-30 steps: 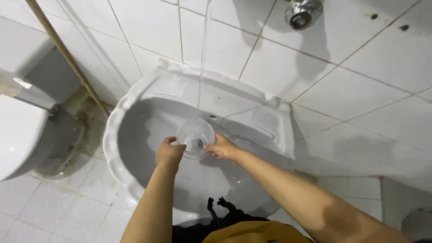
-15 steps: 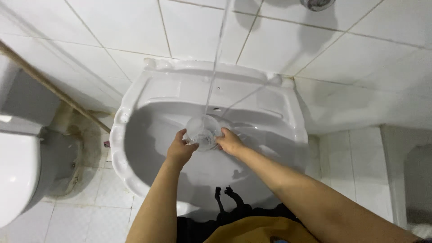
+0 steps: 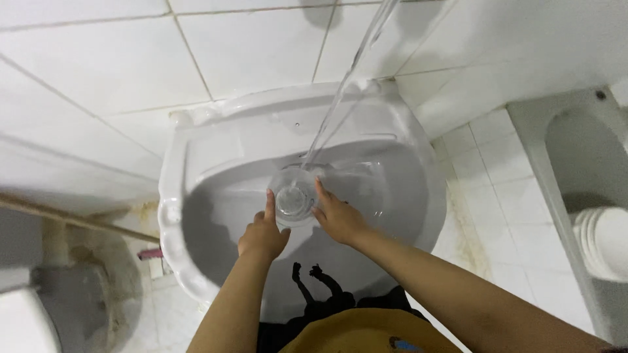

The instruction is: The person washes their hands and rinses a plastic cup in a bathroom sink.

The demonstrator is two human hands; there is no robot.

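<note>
A clear glass is held upright over the white sink, mouth up. A stream of water falls from above into it. My left hand grips the glass from its left side with the index finger stretched along the wall. From the right, my right hand holds the same glass with fingers against its side. Both forearms reach in from the bottom of the view.
White wall tiles stand behind the sink. A wooden stick leans at the left, above a stained floor and a toilet. At the right are floor tiles and a white ribbed object.
The view has tilted and swung to the right, so the tap has left the frame. Both hands stay on the glass under the water, the left index finger now stretched up its side.
</note>
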